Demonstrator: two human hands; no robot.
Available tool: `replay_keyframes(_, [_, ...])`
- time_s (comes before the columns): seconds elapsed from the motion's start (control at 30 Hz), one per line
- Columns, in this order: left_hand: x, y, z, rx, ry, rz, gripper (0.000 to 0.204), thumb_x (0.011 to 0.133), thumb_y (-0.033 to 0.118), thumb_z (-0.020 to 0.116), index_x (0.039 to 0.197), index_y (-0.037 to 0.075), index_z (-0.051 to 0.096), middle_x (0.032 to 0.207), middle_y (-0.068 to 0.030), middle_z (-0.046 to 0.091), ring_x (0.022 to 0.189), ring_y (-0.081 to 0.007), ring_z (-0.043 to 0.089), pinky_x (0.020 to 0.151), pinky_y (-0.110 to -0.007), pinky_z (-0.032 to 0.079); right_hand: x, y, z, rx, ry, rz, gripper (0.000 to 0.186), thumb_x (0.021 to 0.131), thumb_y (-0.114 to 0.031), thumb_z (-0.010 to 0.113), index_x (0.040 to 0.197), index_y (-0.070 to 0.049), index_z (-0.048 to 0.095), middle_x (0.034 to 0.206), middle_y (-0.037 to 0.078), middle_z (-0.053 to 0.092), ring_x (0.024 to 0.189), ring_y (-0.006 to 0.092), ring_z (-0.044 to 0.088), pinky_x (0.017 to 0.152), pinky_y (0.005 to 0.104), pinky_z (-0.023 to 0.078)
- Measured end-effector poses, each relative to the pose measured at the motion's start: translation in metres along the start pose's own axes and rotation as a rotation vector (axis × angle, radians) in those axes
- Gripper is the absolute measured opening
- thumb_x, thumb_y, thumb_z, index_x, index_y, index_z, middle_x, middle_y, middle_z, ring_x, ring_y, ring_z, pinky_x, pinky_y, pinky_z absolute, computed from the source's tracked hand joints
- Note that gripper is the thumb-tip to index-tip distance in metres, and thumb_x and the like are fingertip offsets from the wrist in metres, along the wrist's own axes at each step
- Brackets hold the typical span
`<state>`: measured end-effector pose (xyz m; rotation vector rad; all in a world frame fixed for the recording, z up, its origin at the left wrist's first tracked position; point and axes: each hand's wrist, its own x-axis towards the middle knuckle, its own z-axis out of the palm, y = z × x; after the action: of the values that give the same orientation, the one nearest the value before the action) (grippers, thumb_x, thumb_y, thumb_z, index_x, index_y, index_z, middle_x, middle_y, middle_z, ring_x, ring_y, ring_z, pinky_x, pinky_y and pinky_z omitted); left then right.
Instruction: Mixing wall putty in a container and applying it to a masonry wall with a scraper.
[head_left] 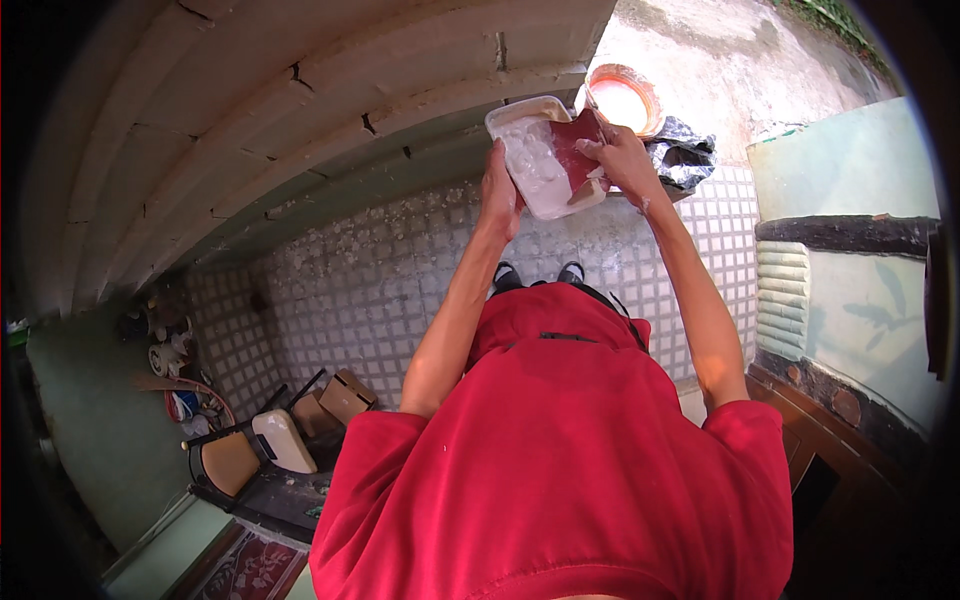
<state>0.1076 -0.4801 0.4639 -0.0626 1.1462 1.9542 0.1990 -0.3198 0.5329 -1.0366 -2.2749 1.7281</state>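
Note:
In front of my body I hold up a white rectangular tub (548,211) containing thick white paste (533,158). My left hand (498,197) grips its left side, with the fingers largely hidden beneath. A flat dark-red spreader (573,158) sits across the tub's right half, touching the paste. Closed around the spreader's right edge is my right hand (622,166), its thumb lying on top. White smears mark this hand and wrist. Just beyond the tub stands an orange-rimmed bucket (651,98) with pale contents.
Crumpled black plastic (684,150) lies beside the bucket. A ridged, cracked pale surface (290,95) spans the upper left. Patterned tiles (350,270) cover the floor under my feet. Chairs (228,462) and a cardboard box (347,396) stand at lower left; a pale green wall (850,175) rises at right.

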Motion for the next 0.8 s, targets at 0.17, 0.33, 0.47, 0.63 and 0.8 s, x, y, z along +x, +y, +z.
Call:
replay_keyframes(0.17, [0.001,-0.002,0.0,0.035,0.016,-0.003,0.054,0.099,0.055,0.037,0.135,0.015,0.04,0.129,-0.0064,0.055,0.113,-0.0203,0.058,0.089,-0.036,0.052,0.006,0.007,0.001,0.116,-0.03,0.068,0.018,0.088,-0.013,0.062,0.092,0.005,0.064,0.067,0.006,0.061,0.044,0.0121,0.05,0.039,0.0268,0.041])
replay_keyframes(0.33, [0.002,0.0,0.001,0.086,0.008,-0.022,0.054,0.099,0.055,0.037,0.134,0.014,0.04,0.125,-0.0066,0.056,0.113,-0.0208,0.058,0.09,-0.038,0.052,0.004,0.01,0.002,0.157,-0.079,0.079,0.021,0.088,-0.013,0.063,0.098,0.005,0.065,0.073,0.005,0.063,0.05,0.0101,0.053,0.038,0.025,0.042])
replay_keyframes(0.47, [-0.002,-0.005,0.008,0.055,0.003,-0.065,0.06,0.099,0.054,0.04,0.139,0.008,0.042,0.132,-0.0084,0.055,0.117,-0.022,0.056,0.098,-0.039,0.048,0.003,0.011,0.017,0.121,-0.059,0.079,0.021,0.088,-0.013,0.063,0.1,0.004,0.066,0.073,0.005,0.063,0.051,0.0092,0.053,0.039,0.0242,0.043])
replay_keyframes(0.63, [-0.002,-0.005,0.009,0.086,0.034,-0.086,0.06,0.099,0.054,0.039,0.139,0.009,0.043,0.13,-0.0083,0.055,0.117,-0.0218,0.056,0.098,-0.039,0.048,0.006,0.014,0.014,0.326,-0.152,0.189,0.019,0.09,-0.014,0.063,0.1,0.003,0.064,0.072,0.006,0.064,0.048,0.0088,0.053,0.038,0.023,0.042])
replay_keyframes(0.8, [0.006,-0.009,0.004,0.103,-0.038,-0.062,0.061,0.1,0.053,0.038,0.139,0.007,0.042,0.133,-0.0086,0.055,0.119,-0.022,0.056,0.099,-0.038,0.047,0.009,0.02,-0.001,0.381,-0.174,0.233,0.015,0.092,-0.014,0.063,0.096,0.0,0.061,0.069,0.005,0.063,0.041,0.0096,0.052,0.036,0.0224,0.038])
